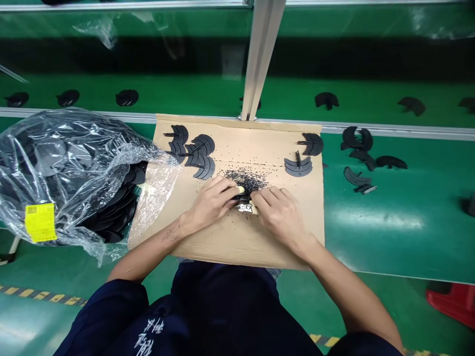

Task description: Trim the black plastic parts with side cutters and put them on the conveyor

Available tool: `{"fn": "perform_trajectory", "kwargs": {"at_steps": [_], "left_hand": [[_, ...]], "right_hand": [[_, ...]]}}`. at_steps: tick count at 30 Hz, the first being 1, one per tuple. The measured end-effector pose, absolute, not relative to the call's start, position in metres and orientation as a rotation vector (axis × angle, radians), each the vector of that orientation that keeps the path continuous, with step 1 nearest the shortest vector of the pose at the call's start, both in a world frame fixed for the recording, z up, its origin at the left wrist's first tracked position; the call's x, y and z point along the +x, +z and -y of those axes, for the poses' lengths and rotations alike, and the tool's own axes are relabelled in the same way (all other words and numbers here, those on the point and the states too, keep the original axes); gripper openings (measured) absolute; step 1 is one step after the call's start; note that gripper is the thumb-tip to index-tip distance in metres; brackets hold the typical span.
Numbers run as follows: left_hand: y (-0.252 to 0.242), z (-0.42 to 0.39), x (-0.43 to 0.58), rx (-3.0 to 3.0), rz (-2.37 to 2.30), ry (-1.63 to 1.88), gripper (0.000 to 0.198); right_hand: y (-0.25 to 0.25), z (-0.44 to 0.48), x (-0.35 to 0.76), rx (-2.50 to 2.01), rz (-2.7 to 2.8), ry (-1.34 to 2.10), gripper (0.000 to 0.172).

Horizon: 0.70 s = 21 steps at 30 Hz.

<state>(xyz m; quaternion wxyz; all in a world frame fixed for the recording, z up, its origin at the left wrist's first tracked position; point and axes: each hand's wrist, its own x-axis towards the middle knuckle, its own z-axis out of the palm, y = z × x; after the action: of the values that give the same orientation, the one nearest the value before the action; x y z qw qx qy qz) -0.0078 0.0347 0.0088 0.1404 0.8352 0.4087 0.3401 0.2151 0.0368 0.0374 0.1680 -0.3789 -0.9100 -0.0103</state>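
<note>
Both my hands meet over the middle of a cardboard sheet [222, 242]. My left hand [215, 198] is closed on one end of a small black plastic part [243, 198]; a yellowish cover shows on a fingertip. My right hand [278, 212] pinches the other end, its fingers also bent. Much of the part is hidden by my fingers. Just below it lies a small whitish piece with dark marks [245, 208]. A heap of tiny black bits [247, 179] spreads over the cardboard right beyond my hands.
Curved black parts [200, 153] lie at the sheet's upper left, two more [299, 165] at its upper right. A clear plastic bag [74, 163] of black parts stands left. Loose black pieces [358, 158] sit on the green bench right. A metal post [261, 59] rises behind.
</note>
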Motion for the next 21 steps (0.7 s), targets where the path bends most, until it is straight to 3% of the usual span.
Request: {"fn": "perform_trajectory", "kwargs": {"at_steps": [6, 10, 21], "left_hand": [[0.009, -0.02, -0.018, 2.127, -1.106, 1.116, 0.025], [0.016, -0.011, -0.019, 1.84, -1.061, 1.17, 0.024], [0.019, -0.006, -0.008, 1.555, -0.928, 1.23, 0.017]], "right_hand": [[0.047, -0.035, 0.236, -0.982, 2.406, 0.379, 0.022], [0.044, -0.041, 0.24, -1.146, 2.451, 0.287, 0.025], [0.042, -0.04, 0.217, -1.064, 2.571, 0.115, 0.026]]}}
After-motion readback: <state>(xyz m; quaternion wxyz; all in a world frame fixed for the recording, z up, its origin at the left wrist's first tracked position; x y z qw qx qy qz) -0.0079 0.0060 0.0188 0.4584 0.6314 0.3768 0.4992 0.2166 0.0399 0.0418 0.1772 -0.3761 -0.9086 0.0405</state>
